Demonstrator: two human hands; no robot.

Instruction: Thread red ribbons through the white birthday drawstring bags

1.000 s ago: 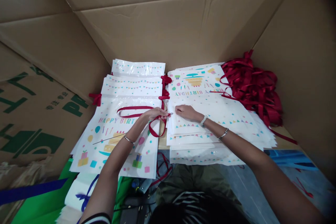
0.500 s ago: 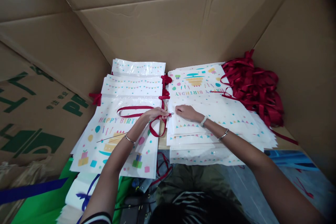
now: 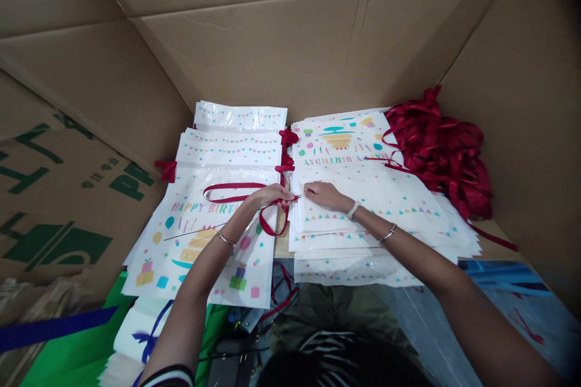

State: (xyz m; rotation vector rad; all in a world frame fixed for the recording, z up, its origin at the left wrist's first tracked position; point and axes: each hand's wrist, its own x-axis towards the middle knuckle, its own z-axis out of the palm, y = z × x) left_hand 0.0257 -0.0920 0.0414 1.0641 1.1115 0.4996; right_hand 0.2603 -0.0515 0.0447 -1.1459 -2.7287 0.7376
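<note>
My left hand [image 3: 271, 196] is shut on a dark red ribbon [image 3: 231, 192], which loops across a white "Happy Birthday" gift bag [image 3: 158, 260] on the left stack. A thin dark wire [image 3: 188, 233] lies across that bag and runs towards my left hand. Its far end is hidden under my forearm. My right hand [image 3: 324, 195] rests on the right stack of printed bags [image 3: 363, 193], its fingertips near the stack's left edge. I see nothing held in it. Its fingers are partly curled.
A heap of dark red ribbons [image 3: 442, 151] lies behind the right stack. Brown cardboard walls [image 3: 290, 54] rise behind and beside the work, with green print on the left flap [image 3: 59, 242]. White bags with blue ribbons [image 3: 140, 338] lie at lower left, below the left stack.
My hands and the bags have shifted only slightly. My left hand sits a little closer to my right hand's fingertips.
</note>
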